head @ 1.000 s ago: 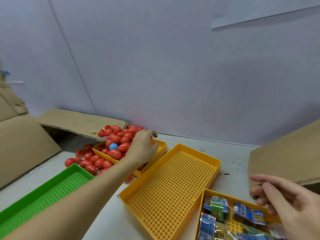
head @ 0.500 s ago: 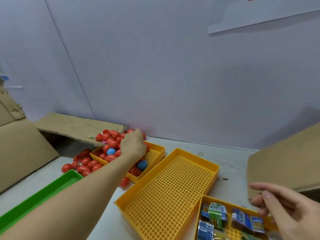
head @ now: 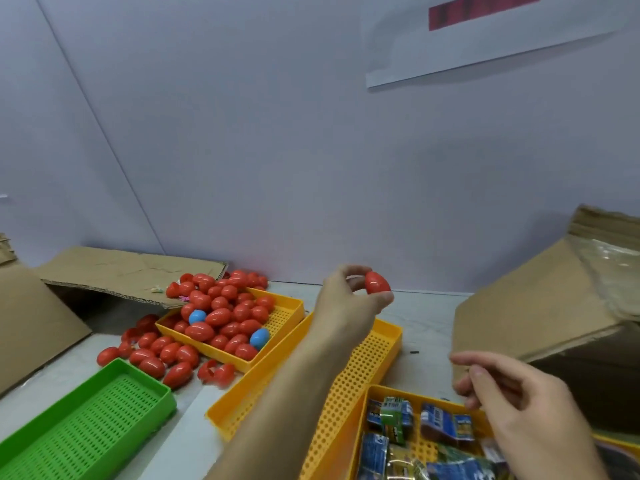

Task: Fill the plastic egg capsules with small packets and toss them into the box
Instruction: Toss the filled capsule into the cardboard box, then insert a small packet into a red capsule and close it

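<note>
a red egg capsule (head: pixel 377 287) is pinched between the thumb and fingertips of the left hand (head: pixel 349 304), raised above the far end of an empty perforated yellow tray (head: pixel 384 344). the left forearm is stretched from the near edge across that tray. the right hand (head: pixel 519 407) is held loosely curled, nothing gripped in it, above the far right corner of a yellow packet tray (head: pixel 360 434) at the near right, in which small packets (head: pixel 394 415) in blue and green wrappers are heaped.

to the left and farther off, a third yellow tray (head: pixel 287 308) is piled with red egg capsules (head: pixel 218 317), two blue capsules (head: pixel 197 317) being seen among them. more red capsules are spilled on the grey table (head: pixel 429 317) beside and behind this tray, and a split red capsule (head: pixel 216 370) is lying open just near of it. a green perforated tray (head: pixel 90 420) is set at the near left.

a cardboard box (head: pixel 540 306) is standing at the right, its flap (head: pixel 606 258) covered with clear tape. flattened cardboard (head: pixel 121 273) is laid at the far left against the pale wall (head: pixel 277 150), on which a white sheet (head: pixel 485 36) with a red mark is fixed.
</note>
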`<state>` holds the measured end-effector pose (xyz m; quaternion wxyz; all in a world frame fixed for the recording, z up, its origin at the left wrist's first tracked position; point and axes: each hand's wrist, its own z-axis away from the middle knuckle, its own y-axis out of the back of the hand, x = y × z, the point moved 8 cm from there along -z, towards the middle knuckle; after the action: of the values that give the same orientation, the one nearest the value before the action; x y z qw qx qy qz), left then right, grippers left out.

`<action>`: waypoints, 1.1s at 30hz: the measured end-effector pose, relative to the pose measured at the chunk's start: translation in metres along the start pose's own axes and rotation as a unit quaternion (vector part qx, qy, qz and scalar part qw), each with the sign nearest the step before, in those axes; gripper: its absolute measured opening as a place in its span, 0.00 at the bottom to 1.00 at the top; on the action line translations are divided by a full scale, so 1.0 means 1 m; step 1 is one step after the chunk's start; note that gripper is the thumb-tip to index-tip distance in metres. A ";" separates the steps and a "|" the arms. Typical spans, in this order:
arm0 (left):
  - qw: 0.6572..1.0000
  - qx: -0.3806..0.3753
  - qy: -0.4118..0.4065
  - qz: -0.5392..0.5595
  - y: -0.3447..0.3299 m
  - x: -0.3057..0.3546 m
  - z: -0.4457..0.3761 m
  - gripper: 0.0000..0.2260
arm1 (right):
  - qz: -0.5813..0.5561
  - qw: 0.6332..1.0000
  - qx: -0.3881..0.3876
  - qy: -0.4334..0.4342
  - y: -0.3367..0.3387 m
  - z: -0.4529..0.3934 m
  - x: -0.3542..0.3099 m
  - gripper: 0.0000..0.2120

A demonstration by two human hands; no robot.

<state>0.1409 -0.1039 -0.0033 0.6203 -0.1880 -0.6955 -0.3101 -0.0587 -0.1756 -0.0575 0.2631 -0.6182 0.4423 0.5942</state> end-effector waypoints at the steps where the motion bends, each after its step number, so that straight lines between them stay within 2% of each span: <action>1: 0.999 -0.009 -0.003 0.033 -0.010 0.004 0.010 0.17 | 0.002 1.000 -0.001 0.001 -0.001 0.000 0.000 0.15; 4: 0.994 -0.024 -0.025 0.102 -0.033 0.007 0.043 0.15 | 0.010 1.000 -0.001 0.000 0.000 -0.001 0.002 0.14; 8: 0.975 -0.019 0.002 0.222 -0.042 -0.021 0.071 0.17 | -0.017 1.000 -0.004 0.017 -0.002 0.000 0.001 0.15; 15: 0.979 -0.090 -0.002 0.183 -0.049 -0.033 0.075 0.20 | -0.069 0.997 -0.019 0.024 -0.007 0.000 0.001 0.11; 19: 0.981 -0.103 -0.022 0.162 -0.048 -0.028 0.074 0.19 | -0.100 0.994 -0.014 0.047 -0.003 0.001 -0.005 0.09; 25: 0.984 -0.103 -0.043 0.138 -0.048 -0.023 0.078 0.19 | -0.153 0.985 -0.049 0.059 -0.011 0.002 -0.007 0.17; 28: 0.987 -0.091 -0.064 0.115 -0.046 -0.020 0.078 0.19 | -0.169 0.982 -0.059 0.051 -0.014 0.001 -0.005 0.30; 29: 0.987 -0.083 -0.072 0.115 -0.046 -0.019 0.077 0.19 | -0.181 0.981 -0.045 0.046 -0.012 0.000 -0.003 0.29; 31: 0.986 -0.072 -0.083 0.122 -0.047 -0.018 0.078 0.18 | -0.206 0.978 -0.014 0.036 -0.006 -0.003 0.003 0.20; 33: 0.985 -0.067 -0.108 0.115 -0.050 -0.016 0.080 0.17 | -0.219 0.975 0.004 0.027 -0.003 -0.005 0.007 0.15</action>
<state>0.0517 -0.0858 -0.0316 0.5593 -0.3399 -0.7096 -0.2609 -0.0548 -0.1801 -0.0644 0.3774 -0.7150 0.3053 0.5031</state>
